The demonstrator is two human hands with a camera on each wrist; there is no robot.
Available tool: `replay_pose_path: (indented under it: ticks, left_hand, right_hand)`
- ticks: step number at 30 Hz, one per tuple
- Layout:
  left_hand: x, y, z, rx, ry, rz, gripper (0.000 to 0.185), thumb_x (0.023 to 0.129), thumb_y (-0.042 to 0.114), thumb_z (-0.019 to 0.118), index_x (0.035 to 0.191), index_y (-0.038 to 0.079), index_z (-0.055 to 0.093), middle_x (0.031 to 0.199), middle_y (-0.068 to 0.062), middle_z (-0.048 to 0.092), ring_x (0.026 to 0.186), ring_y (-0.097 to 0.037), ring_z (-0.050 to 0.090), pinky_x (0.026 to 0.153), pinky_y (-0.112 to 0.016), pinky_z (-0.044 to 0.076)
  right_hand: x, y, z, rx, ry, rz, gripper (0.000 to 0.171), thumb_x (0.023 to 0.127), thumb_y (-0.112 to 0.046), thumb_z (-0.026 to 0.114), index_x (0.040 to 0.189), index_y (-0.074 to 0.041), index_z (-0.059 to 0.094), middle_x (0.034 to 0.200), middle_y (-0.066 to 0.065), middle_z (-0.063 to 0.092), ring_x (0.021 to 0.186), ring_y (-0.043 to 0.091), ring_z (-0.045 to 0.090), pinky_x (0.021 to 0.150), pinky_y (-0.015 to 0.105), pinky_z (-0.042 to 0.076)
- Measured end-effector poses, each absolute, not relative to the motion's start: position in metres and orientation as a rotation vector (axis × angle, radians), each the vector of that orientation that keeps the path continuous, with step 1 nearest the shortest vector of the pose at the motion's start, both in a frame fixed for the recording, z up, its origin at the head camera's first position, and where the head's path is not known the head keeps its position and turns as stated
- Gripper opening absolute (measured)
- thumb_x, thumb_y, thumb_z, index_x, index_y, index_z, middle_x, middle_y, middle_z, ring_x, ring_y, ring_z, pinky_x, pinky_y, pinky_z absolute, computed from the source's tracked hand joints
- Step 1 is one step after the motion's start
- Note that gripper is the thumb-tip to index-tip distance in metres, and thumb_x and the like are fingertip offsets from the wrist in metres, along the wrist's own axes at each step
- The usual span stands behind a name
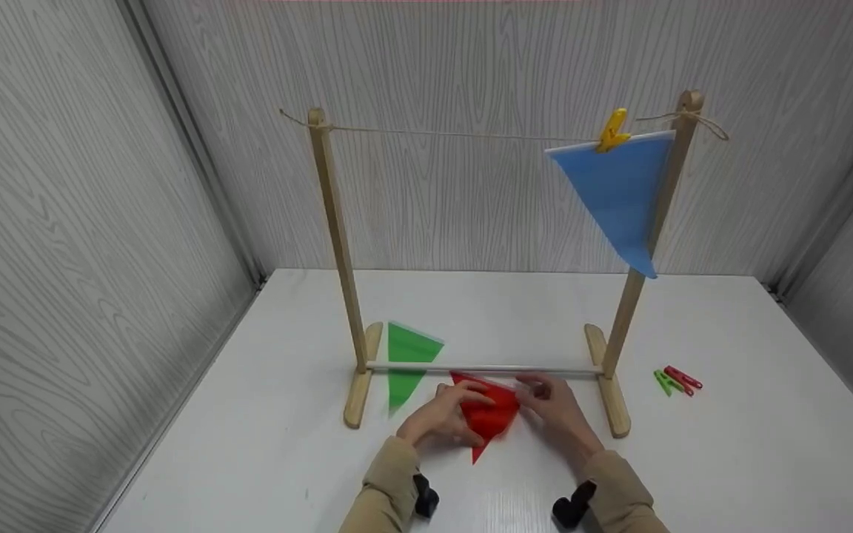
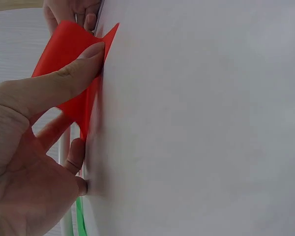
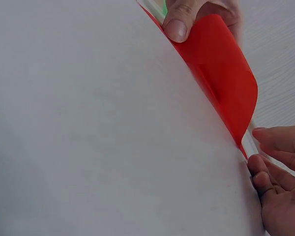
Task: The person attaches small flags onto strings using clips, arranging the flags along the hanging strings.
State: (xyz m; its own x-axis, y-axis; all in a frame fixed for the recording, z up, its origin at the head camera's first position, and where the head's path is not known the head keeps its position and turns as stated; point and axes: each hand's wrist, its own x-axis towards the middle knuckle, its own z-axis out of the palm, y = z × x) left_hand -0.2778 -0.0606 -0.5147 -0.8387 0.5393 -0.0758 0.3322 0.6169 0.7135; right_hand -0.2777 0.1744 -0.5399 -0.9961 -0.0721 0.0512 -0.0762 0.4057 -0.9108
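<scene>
Both hands sit nearest the camera, beige sleeves low on the white table (image 1: 249, 444). The left hand (image 1: 437, 420) has its thumb laid over the near-left edge of the red triangular plastic flag (image 1: 491, 414), with its fingers (image 2: 74, 156) curled beneath, so it pinches that edge and lifts it off the surface. The right hand (image 1: 556, 411) meets the flag's right edge; its fingers (image 3: 265, 172) bend at the table surface right by that edge, touching or nearly touching it, and the wrist view does not show plainly whether they pinch it.

Between the two hands the flag lies partly on the table and partly bowed upward. Its long axis runs from the wide edge by the stand's rail toward the person, with the tip pointing back at the camera and slightly left. Each hand is at one side, so neither is clearly the nearer.

Just beyond the fingertips runs the white bottom rail of the wooden two-post stand (image 1: 338, 244). A green triangular plastic flag (image 1: 406, 359) lies flat under that rail beside the left post. Well off to the right lie a green clothes peg (image 1: 665, 382) and a red clothes peg (image 1: 683, 378), side by side.

High up, a string (image 1: 456, 135) spans the posts, and a yellow clothes peg (image 1: 611, 130) clips a blue triangular plastic flag (image 1: 619, 192) to it at the right post.
</scene>
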Motion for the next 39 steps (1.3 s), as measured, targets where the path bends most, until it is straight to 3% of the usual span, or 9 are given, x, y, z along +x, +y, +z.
replay_pose_path:
  ticks: [6,11,18,22,29,36,39]
  left_hand:
    - [-0.279,-0.06,-0.515,0.736,2.575,1.015,0.051,0.078,0.013,0.086,0.127,0.016,0.07,0.148,-0.001,0.049,0.135,-0.028,0.037,0.103,-0.052,0.048]
    - [-0.281,-0.059,-0.517,0.773,2.573,1.0,0.051,0.078,0.015,0.086,0.126,0.016,0.071,0.148,-0.001,0.051,0.134,-0.027,0.039,0.104,-0.048,0.047]
    - [-0.281,-0.059,-0.518,0.746,2.534,1.088,0.056,0.075,0.014,0.088,0.128,0.018,0.069,0.151,0.001,0.047,0.134,-0.026,0.036,0.104,-0.051,0.045]
    - [-0.281,-0.059,-0.519,0.735,2.531,1.132,0.074,0.073,0.014,0.09,0.139,0.021,0.058,0.151,-0.004,0.04,0.134,-0.027,0.034,0.105,-0.053,0.044]
    - [-0.284,-0.057,-0.52,0.642,2.511,1.217,0.112,0.069,0.02,0.092,0.158,0.024,0.025,0.148,-0.011,0.03,0.137,-0.03,0.031,0.109,-0.052,0.045]
    - [-0.282,-0.061,-0.524,0.584,2.496,1.312,0.124,0.069,0.044,0.088,0.162,0.031,0.008,0.155,-0.014,0.025,0.148,-0.043,0.022,0.112,-0.064,0.039]
    - [-0.282,-0.06,-0.526,0.497,2.508,1.403,0.123,0.071,0.055,0.084,0.162,0.028,0.006,0.157,-0.017,0.023,0.148,-0.041,0.024,0.112,-0.067,0.037]
  right_hand:
    - [-0.278,0.171,-0.539,0.126,-2.604,1.686,0.032,0.091,-0.004,0.071,0.122,-0.001,0.068,0.111,0.013,0.069,0.09,0.017,0.055,0.074,0.021,0.046]
    - [-0.28,0.167,-0.539,0.12,-2.611,1.643,0.034,0.087,0.005,0.07,0.12,0.0,0.068,0.105,0.013,0.07,0.089,0.019,0.056,0.073,0.02,0.048]
    - [-0.28,0.165,-0.537,0.067,-2.626,1.683,0.035,0.089,0.007,0.063,0.123,-0.003,0.066,0.101,0.012,0.067,0.086,0.02,0.056,0.069,0.019,0.05]
    - [-0.28,0.165,-0.537,0.013,-2.617,1.759,0.036,0.091,0.007,0.059,0.125,-0.004,0.066,0.102,0.012,0.066,0.087,0.021,0.056,0.071,0.02,0.052]
    - [-0.282,0.168,-0.537,0.006,-2.571,1.785,0.037,0.09,0.007,0.058,0.123,-0.006,0.068,0.101,0.012,0.066,0.088,0.021,0.055,0.072,0.021,0.052]
    - [-0.285,0.175,-0.542,0.054,-2.465,1.837,0.037,0.089,0.007,0.058,0.123,-0.005,0.068,0.102,0.014,0.067,0.081,0.018,0.056,0.066,0.02,0.05]
    - [-0.285,0.178,-0.542,0.069,-2.391,1.89,0.036,0.089,0.007,0.058,0.123,-0.002,0.068,0.102,0.016,0.068,0.077,0.017,0.057,0.064,0.02,0.05]
